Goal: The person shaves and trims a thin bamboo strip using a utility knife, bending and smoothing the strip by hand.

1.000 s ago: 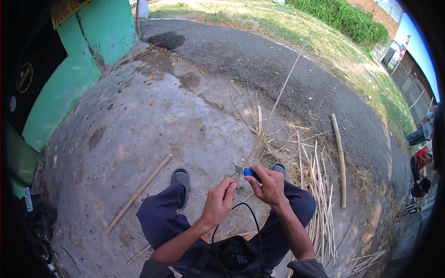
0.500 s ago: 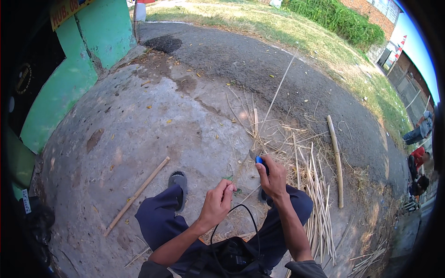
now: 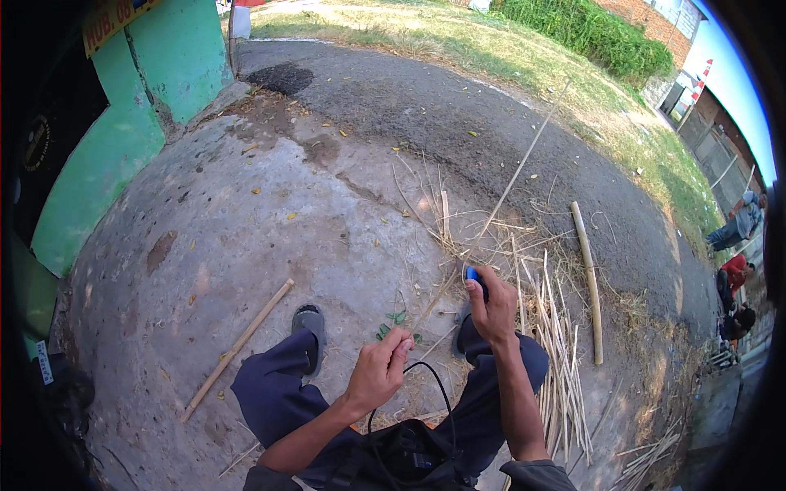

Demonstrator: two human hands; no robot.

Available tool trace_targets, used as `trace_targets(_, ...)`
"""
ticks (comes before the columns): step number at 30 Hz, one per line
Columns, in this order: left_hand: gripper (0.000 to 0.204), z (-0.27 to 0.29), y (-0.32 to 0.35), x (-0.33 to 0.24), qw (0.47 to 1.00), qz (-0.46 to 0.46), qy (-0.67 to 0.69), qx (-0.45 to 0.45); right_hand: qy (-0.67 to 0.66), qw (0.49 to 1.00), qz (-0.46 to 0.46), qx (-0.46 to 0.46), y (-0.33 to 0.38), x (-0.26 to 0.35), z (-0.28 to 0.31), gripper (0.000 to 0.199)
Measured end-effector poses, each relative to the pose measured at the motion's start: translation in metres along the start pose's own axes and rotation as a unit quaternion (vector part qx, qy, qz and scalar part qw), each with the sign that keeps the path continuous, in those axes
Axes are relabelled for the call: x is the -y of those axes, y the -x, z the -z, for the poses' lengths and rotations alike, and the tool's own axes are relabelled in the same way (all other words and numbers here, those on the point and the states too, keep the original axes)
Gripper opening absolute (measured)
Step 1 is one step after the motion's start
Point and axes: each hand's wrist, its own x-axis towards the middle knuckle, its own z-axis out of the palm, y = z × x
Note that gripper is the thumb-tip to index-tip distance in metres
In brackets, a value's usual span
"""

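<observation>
My left hand (image 3: 377, 370) is closed round the near end of a long thin bamboo strip (image 3: 525, 160), which slants up and away to the right. Closed on a blue-handled knife (image 3: 472, 274), my right hand (image 3: 494, 307) sits farther along, just right of the strip. The short dark blade lies at the strip, though most of it is too small to make out. Several split bamboo strips (image 3: 559, 352) lie in a bundle to the right of my right leg. Small green leaves (image 3: 385, 330) lie on the ground beyond my left hand.
A thick bamboo pole (image 3: 588, 282) lies at right and a thinner stick (image 3: 237, 350) at left. Loose shavings (image 3: 483, 237) spread ahead of my feet. A black cord (image 3: 442, 383) loops near my lap. A green wall (image 3: 98, 196) stands far left; people (image 3: 734, 278) are at far right.
The far end of the bamboo strip has swung to the right. My right hand has shifted slightly right with the knife, while my left hand is a little lower. The view has shifted slightly.
</observation>
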Motion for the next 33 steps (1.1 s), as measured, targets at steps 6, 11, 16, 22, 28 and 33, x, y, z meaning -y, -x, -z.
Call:
trace_targets(6,0.007,0.009,0.006,-0.001,0.999,-0.001,-0.044,0.033,0.018,0.999,0.043,-0.027,0.001,-0.002,0.005,0.022)
trace_targets(11,0.007,0.01,0.01,-0.001,0.997,-0.042,-0.057,0.021,0.043,0.997,0.014,-0.055,-0.004,-0.017,0.008,0.024)
trace_targets(16,0.008,0.015,0.016,0.001,0.995,-0.064,-0.072,0.022,0.055,0.991,-0.021,-0.12,-0.01,-0.023,0.016,0.026)
trace_targets(22,0.007,0.034,0.025,0.007,0.992,-0.063,-0.088,0.063,0.07,0.979,-0.056,-0.18,-0.017,-0.044,0.038,0.027)
trace_targets(28,0.008,0.064,0.031,0.021,0.988,-0.068,-0.105,0.091,0.099,0.973,-0.075,-0.195,-0.018,-0.053,0.048,0.025)
trace_targets(33,0.005,0.088,0.035,0.019,0.982,-0.047,-0.136,0.122,0.153,0.967,-0.053,-0.199,-0.012,-0.058,0.052,0.024)
